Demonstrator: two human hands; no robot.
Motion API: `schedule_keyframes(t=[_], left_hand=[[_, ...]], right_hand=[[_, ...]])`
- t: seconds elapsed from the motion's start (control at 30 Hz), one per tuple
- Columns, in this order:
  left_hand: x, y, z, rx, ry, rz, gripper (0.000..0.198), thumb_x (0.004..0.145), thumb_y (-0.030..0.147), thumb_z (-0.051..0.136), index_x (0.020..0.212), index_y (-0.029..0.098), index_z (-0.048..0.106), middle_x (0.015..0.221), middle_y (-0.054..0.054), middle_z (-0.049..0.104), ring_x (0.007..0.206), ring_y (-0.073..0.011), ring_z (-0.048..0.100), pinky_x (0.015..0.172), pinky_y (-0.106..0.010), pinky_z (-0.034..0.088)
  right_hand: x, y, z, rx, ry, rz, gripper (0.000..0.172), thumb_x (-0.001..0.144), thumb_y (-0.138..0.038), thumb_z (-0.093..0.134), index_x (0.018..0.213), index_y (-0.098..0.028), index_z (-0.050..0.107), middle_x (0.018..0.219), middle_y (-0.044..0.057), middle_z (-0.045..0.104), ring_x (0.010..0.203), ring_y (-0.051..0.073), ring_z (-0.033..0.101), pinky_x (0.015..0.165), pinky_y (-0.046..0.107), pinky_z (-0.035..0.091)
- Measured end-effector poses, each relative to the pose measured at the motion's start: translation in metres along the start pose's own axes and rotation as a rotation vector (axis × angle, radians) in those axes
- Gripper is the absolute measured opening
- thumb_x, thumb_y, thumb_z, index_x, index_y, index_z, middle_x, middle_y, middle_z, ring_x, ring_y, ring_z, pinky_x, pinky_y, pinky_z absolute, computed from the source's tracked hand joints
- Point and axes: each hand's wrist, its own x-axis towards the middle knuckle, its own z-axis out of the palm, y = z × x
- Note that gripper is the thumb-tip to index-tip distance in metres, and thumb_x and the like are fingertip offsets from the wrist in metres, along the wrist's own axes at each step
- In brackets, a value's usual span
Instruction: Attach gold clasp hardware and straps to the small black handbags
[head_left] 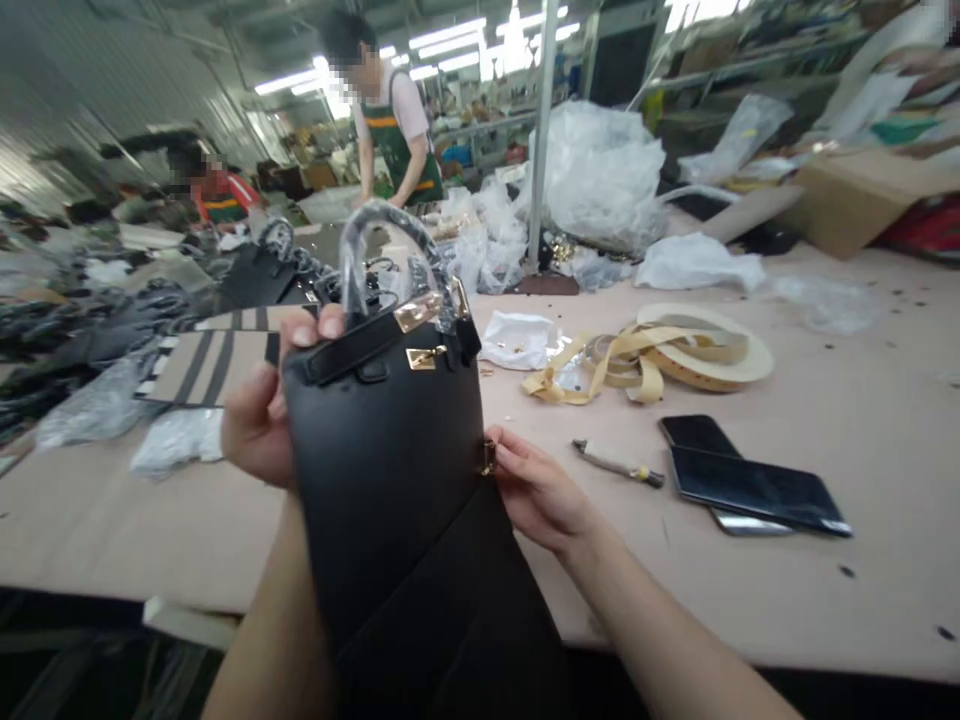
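Note:
A black handbag [382, 440] stands tilted in front of me, its handle [352, 260] wrapped in clear plastic. Gold metal fittings [421, 357] sit near its top edge. My left hand [262, 410] grips the bag's upper left corner, fingers behind and over the rim. At the bag's right side, my right hand [536, 490] pinches a small gold metal piece [488, 457] against the edge. Whether that piece is fixed to the bag I cannot tell. Black material fills the view below the bag.
Two phones [757, 490] overlap on the table at right, beside a pen-like tool [616, 463]. Behind lie a roll of yellow tape [705, 350] and a white packet [516, 340]. Striped panels [214, 365] and plastic-wrapped pieces are at left. A metal pole [541, 130] rises behind; co-workers stand beyond.

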Motion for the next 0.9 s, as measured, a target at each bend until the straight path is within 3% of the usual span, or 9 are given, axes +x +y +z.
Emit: schedule_keyframes(t=[0.03,0.1,0.2,0.3,0.43,0.6,0.73,0.83,0.9], left_hand=[[0.001,-0.008,0.000,-0.149,0.047,-0.076,0.070,0.102,0.064,-0.003,0.111,0.026,0.055,0.113,-0.005,0.065,0.109,-0.0254,0.066,0.090,-0.047,0.057],[-0.003,-0.029,0.002,-0.478,0.093,-0.232,0.059,0.097,0.076,0.034,0.107,0.024,0.059,0.110,-0.008,0.067,0.101,-0.0251,0.068,0.084,-0.043,0.059],[-0.021,-0.063,0.007,-0.381,-0.220,-0.385,0.047,0.081,0.050,0.081,0.112,0.019,0.065,0.106,-0.008,0.069,0.099,-0.0240,0.068,0.083,-0.037,0.057],[-0.051,-0.084,0.022,-0.158,-0.359,-0.444,0.033,0.078,0.028,0.080,0.108,0.020,0.068,0.113,-0.008,0.068,0.106,-0.0251,0.066,0.095,-0.042,0.054],[-0.106,-0.085,0.054,0.000,-0.352,-0.507,0.019,0.078,0.024,0.075,0.094,0.020,0.066,0.120,-0.009,0.064,0.116,-0.0268,0.064,0.107,-0.049,0.050],[-0.162,-0.074,0.091,0.027,-0.093,-0.519,0.012,0.089,0.026,0.068,0.089,0.021,0.056,0.122,-0.010,0.061,0.122,-0.0267,0.061,0.109,-0.048,0.049],[-0.172,-0.061,0.108,-0.136,0.191,-0.637,0.017,0.096,0.036,0.063,0.090,0.020,0.060,0.127,-0.010,0.065,0.114,-0.0240,0.064,0.105,-0.042,0.049],[-0.165,-0.046,0.112,-0.283,0.413,-0.702,0.019,0.095,0.038,0.066,0.099,0.020,0.066,0.139,-0.011,0.065,0.118,-0.0235,0.064,0.107,-0.037,0.046],[-0.159,-0.037,0.112,-0.363,0.503,-0.724,0.025,0.092,0.040,0.071,0.105,0.020,0.067,0.131,-0.010,0.070,0.120,-0.0235,0.064,0.108,-0.036,0.045]], right_hand=[[-0.006,-0.005,0.000,-0.031,0.059,-0.040,0.033,0.077,-0.043,0.089,0.093,-0.024,0.067,0.088,-0.001,0.068,0.079,0.016,0.062,0.079,0.028,0.050],[-0.023,-0.016,-0.003,-0.152,0.214,-0.178,0.033,0.079,-0.045,0.088,0.094,-0.025,0.066,0.088,-0.001,0.067,0.079,0.016,0.060,0.075,0.027,0.048],[-0.050,-0.022,-0.011,-0.457,0.390,-0.303,0.034,0.083,-0.051,0.084,0.094,-0.024,0.067,0.088,0.001,0.066,0.081,0.018,0.057,0.075,0.029,0.045],[-0.070,-0.006,-0.022,-0.768,0.416,-0.218,0.032,0.088,-0.054,0.076,0.091,-0.023,0.068,0.082,0.001,0.065,0.079,0.020,0.057,0.073,0.032,0.044],[-0.090,0.029,-0.039,-0.969,0.499,-0.160,0.029,0.094,-0.052,0.065,0.090,-0.024,0.067,0.087,0.005,0.068,0.084,0.025,0.063,0.079,0.039,0.050],[-0.101,0.051,-0.022,-1.192,0.797,-0.522,0.018,0.095,-0.041,0.068,0.090,-0.025,0.071,0.114,0.012,0.070,0.113,0.032,0.064,0.101,0.050,0.052],[-0.068,0.053,0.007,-0.866,0.539,-0.385,0.021,0.097,-0.039,0.068,0.110,-0.023,0.069,0.095,0.007,0.074,0.072,0.020,0.073,0.067,0.034,0.063],[-0.035,0.053,0.011,-0.728,0.433,-0.395,0.029,0.096,-0.037,0.069,0.120,-0.020,0.072,0.094,0.006,0.077,0.068,0.017,0.076,0.065,0.030,0.066],[-0.023,0.051,0.008,-0.692,0.400,-0.403,0.030,0.094,-0.034,0.072,0.119,-0.018,0.075,0.093,0.007,0.079,0.073,0.019,0.079,0.070,0.030,0.068]])
